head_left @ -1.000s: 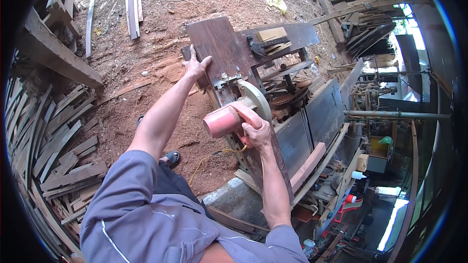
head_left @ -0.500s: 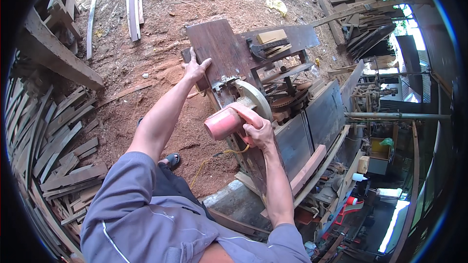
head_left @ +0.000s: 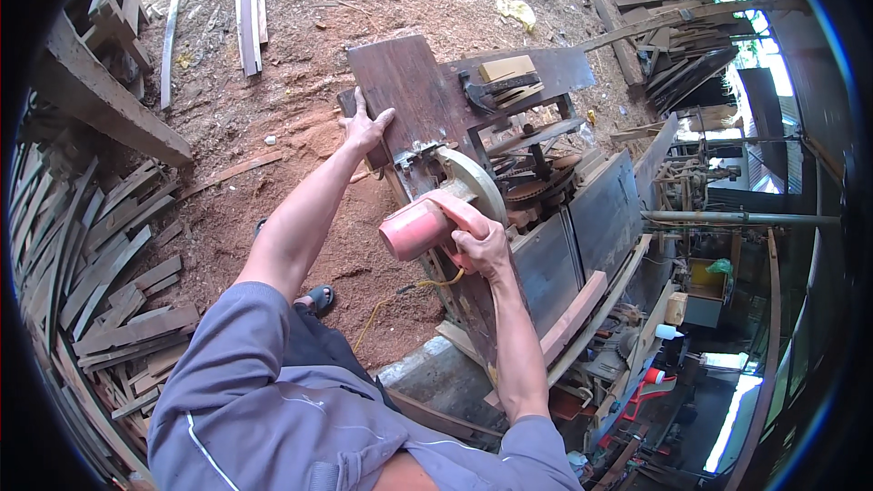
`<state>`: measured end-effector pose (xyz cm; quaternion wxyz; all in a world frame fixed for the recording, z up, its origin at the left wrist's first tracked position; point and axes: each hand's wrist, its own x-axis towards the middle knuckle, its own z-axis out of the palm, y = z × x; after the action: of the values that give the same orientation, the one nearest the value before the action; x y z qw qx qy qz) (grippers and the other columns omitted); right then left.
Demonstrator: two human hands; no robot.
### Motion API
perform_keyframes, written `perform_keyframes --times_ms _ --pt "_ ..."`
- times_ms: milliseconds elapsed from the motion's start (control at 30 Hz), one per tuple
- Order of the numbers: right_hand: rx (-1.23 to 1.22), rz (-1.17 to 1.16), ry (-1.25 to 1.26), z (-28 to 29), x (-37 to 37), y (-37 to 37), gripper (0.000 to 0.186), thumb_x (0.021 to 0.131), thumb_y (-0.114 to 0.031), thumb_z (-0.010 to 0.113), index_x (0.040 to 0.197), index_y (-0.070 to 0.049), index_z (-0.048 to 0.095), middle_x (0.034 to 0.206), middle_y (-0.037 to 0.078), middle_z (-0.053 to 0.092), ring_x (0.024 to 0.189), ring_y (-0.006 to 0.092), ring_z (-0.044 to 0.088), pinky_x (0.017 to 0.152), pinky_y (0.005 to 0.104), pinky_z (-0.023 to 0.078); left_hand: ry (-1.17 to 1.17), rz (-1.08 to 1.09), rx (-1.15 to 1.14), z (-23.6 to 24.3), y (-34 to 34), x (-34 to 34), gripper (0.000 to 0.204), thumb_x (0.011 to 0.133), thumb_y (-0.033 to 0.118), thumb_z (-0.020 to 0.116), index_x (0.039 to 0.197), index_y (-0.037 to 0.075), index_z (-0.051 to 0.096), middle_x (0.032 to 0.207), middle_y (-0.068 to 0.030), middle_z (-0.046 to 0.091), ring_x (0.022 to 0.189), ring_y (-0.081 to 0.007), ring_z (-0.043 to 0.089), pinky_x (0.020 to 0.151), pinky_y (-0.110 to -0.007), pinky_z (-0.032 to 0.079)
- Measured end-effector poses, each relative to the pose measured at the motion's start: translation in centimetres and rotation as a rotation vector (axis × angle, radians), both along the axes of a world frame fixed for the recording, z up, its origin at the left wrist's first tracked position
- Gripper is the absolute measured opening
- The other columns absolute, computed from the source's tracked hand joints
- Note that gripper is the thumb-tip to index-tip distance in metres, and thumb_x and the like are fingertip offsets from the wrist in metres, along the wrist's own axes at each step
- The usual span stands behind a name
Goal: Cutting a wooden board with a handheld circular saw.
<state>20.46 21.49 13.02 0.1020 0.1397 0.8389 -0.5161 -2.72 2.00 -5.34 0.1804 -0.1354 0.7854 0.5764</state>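
Note:
A dark brown board [head_left: 405, 91] lies lengthwise on the machine bench, and my left hand [head_left: 364, 127] grips its left edge near the far end. A red hand-held circular saw [head_left: 409, 227] with a pale guard [head_left: 482, 182] rests on the board. My right hand [head_left: 484, 250] is closed on its red handle. A yellow cord [head_left: 427, 282] runs from the saw. The blade is hidden from view. Just right of the board's far part, a black hammer-like tool [head_left: 480, 95] lies by a yellowish wood block [head_left: 505, 66].
Right of the board are a rusty toothed wheel [head_left: 532, 191], steel plates [head_left: 605, 209] and a pink plank [head_left: 573, 314]. Stacked offcuts [head_left: 118, 282] and a heavy timber [head_left: 127, 100] stand at left, on sawdust-covered ground [head_left: 327, 327]. A horizontal pipe [head_left: 737, 215] crosses the right side.
My right forearm has shifted slightly to the right. Both hands keep their holds, and the saw and board show almost no movement.

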Motion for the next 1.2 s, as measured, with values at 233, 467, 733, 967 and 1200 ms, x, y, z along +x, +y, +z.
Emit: perform_keyframes --times_ms 233,467,733,967,1200 --pt "-0.004 -0.019 0.017 -0.3 0.2 0.2 0.027 0.080 -0.010 0.070 0.105 0.002 0.071 0.068 -0.002 0.062 0.060 0.0062 0.054 0.055 0.0250 0.045 0.006 0.013 0.003 0.7 0.2 0.4 0.116 0.080 0.064 0.072 0.161 0.022 0.000 0.140 -0.0430 0.037 0.132 -0.0490 0.041 0.115 -0.042 0.031" --pt "-0.018 -0.027 0.011 -0.6 0.3 0.0 0.026 0.079 -0.013 0.072 0.100 0.002 0.072 0.071 -0.002 0.063 0.061 0.0061 0.056 0.055 0.0262 0.047 0.018 0.025 0.012 -0.2 0.2 0.2 0.116 0.080 0.063 0.072 0.161 0.021 0.000 0.141 -0.0433 0.037 0.132 -0.0487 0.040 0.115 -0.042 0.031" --pt "0.058 -0.064 0.084 -0.9 0.4 -0.3 0.023 0.080 -0.012 0.072 0.098 0.002 0.073 0.068 -0.001 0.063 0.059 0.0064 0.057 0.053 0.0266 0.047 0.001 0.022 0.005 -0.7 0.3 0.2 0.117 0.078 0.062 0.075 0.160 0.032 -0.002 0.144 -0.0439 0.018 0.130 -0.0530 0.043 0.113 -0.045 0.036" --pt "-0.008 -0.024 -0.010 -0.6 0.2 0.4 0.027 0.079 -0.013 0.072 0.101 0.002 0.072 0.071 -0.001 0.065 0.061 0.0067 0.057 0.055 0.0271 0.048 -0.012 0.042 0.001 0.3 0.5 0.4 0.116 0.078 0.061 0.075 0.160 0.031 -0.002 0.140 -0.0413 0.023 0.127 -0.0530 0.046 0.112 -0.046 0.038" --pt "0.007 0.024 0.066 -0.9 0.4 0.2 0.028 0.080 -0.011 0.071 0.104 0.003 0.071 0.070 -0.002 0.063 0.061 0.0065 0.055 0.057 0.0250 0.046 -0.025 0.041 0.005 0.3 0.1 0.2 0.116 0.079 0.061 0.075 0.160 0.030 -0.002 0.142 -0.0424 0.022 0.126 -0.0525 0.047 0.113 -0.045 0.037"
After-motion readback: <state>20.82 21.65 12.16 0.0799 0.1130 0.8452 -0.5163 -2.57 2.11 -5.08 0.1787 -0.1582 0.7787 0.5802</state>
